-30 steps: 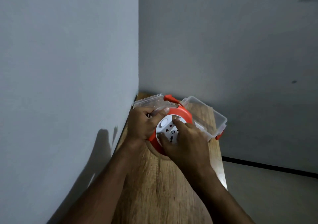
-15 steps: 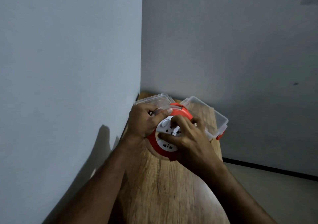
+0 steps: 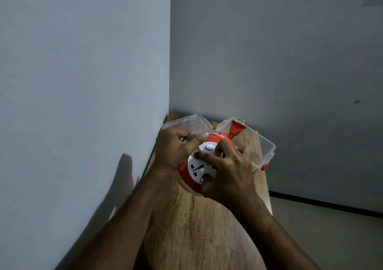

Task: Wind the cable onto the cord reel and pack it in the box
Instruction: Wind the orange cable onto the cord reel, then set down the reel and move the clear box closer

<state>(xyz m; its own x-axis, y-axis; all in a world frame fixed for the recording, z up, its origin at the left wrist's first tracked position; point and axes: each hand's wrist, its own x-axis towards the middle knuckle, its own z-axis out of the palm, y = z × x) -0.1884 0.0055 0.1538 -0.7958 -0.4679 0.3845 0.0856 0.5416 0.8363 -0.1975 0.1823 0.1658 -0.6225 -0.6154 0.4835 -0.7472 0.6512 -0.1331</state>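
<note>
Both my hands are on the cord reel [image 3: 196, 171] — left hand [image 3: 176, 148] curled round its far left rim, right hand [image 3: 226, 170] spread over the white socket face, fingers bent and gripping. The reel sits tilted above the wooden table [image 3: 196, 228], just in front of the clear box [image 3: 267, 145]. The orange plug [image 3: 236, 129] (prongs up) pokes out behind.

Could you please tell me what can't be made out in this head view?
- Cable on the reel: hidden by the left hand and right hand.
- Box floor: behind the reel, plug and hands.
- Table near end: cut off by the bottom edge.
</note>
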